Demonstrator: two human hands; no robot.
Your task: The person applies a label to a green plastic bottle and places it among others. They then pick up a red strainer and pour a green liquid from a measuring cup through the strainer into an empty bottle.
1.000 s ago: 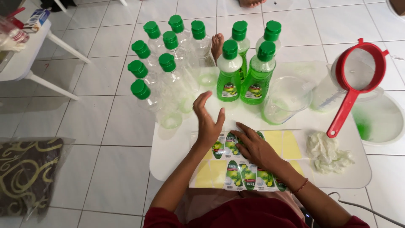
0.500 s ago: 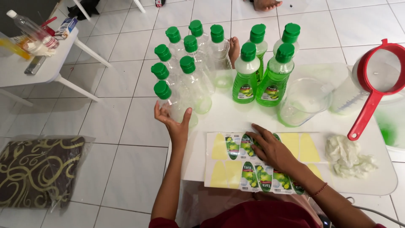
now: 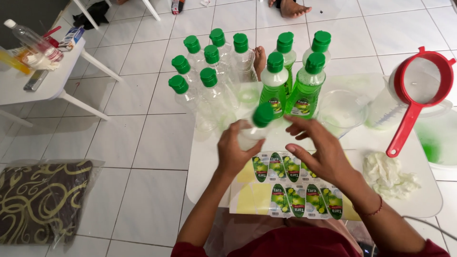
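Observation:
My left hand [image 3: 234,151] grips an empty clear plastic bottle with a green cap [image 3: 254,126], tilted over the white tray table [image 3: 209,162]. My right hand [image 3: 318,151] hovers just right of the bottle, fingers spread, holding nothing. Under both hands lies a yellow sheet of green sticker labels [image 3: 290,190]. Behind stand several empty clear bottles with green caps [image 3: 202,81] and several bottles filled with green liquid [image 3: 295,78].
A clear measuring jug [image 3: 340,112] and a red strainer [image 3: 414,90] over a container sit at the right, with a white cloth [image 3: 388,173]. A white stool with items [image 3: 33,76] stands at left, a bagged patterned fabric [image 3: 43,202] on the tiled floor. Another person's foot [image 3: 290,7] shows at top.
My left hand took an empty bottle from the left group and brought it over the label sheet. My right hand lifted off the labels toward the bottle.

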